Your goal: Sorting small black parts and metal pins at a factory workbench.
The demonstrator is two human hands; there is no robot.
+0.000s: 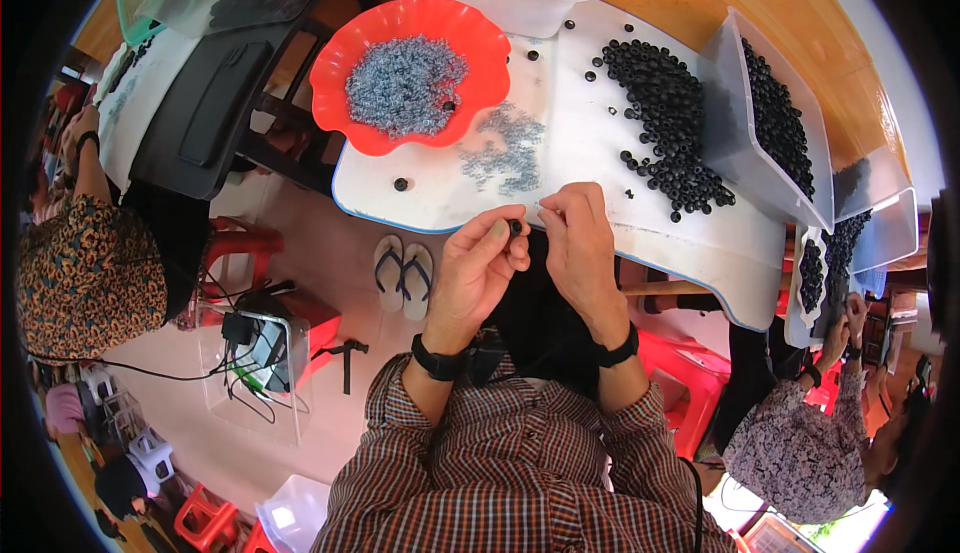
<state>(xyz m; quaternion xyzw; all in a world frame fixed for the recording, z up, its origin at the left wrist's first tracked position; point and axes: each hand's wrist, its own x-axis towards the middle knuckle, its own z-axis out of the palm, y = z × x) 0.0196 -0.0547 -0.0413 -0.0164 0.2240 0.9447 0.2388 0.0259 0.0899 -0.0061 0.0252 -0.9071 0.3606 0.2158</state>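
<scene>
A: Starting at your left hand (470,268), just left of frame centre. Thumb and fingers pinched narrow on one small black piece (515,227), round in outline, held off the near edge of the table.

B: And your right hand (583,263), just beside it?

A: Fingers drawn in close, tips near the black piece. Whether you pinch something tiny there, I cannot tell. Dark band on each of your wrists; checked sleeves below.

B: Moving out: directly above your hands, a loose scatter of small clear pieces (508,148) on the white tabletop (580,83). Up and left of that, a red bowl (328,93) with a wavy rim.

A: Contents?

B: A heap of clear bits (395,83), a dark one among them near the lower right.

A: Upper right of your hands: a spread of loose black pieces (665,113), against a translucent bin (738,118) holding more of the same. Top centre, a white tub (500,1), black pieces inside.

B: Further out, left of your left wrist: a pair of slippers (403,278) on the floor. Far left, a person in a patterned top (85,273); lower right, another person in a speckled top (800,448).
</scene>
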